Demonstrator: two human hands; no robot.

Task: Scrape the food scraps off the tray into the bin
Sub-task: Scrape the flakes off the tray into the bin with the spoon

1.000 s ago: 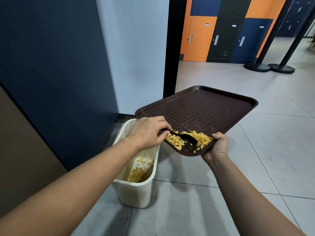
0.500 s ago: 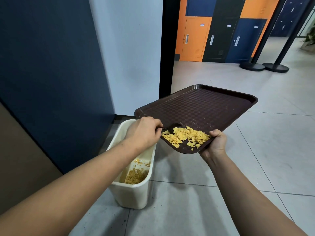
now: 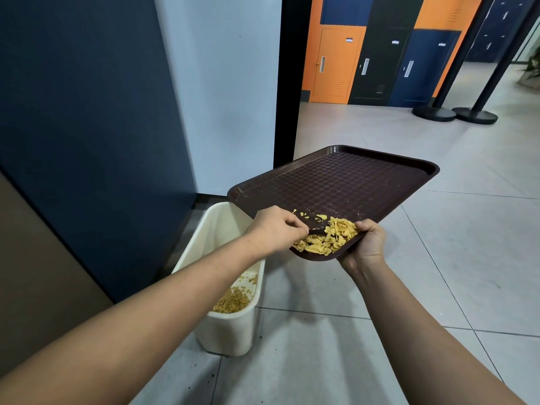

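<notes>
Left hand (image 3: 277, 229), fingers curled, pinching the dark handle of a scraper (image 3: 317, 230) whose working end is buried in the food scraps (image 3: 327, 239). Right hand (image 3: 365, 244) gripping the near right corner of the brown tray (image 3: 336, 182), thumb on the rim beside the scraps, fingers underneath. The tray is tilted, near corner lowest, with the yellow flaky scraps heaped in that corner and a few loose flakes just beyond the heap. Its near left edge overhangs the cream bin (image 3: 225, 331), which stands on the tiled floor (image 3: 438, 287) against a dark blue wall panel (image 3: 87, 127) and already contains similar scraps at the bottom. Far right: orange, black and blue lockers (image 3: 380, 54) and two black stanchion bases (image 3: 455, 114).
</notes>
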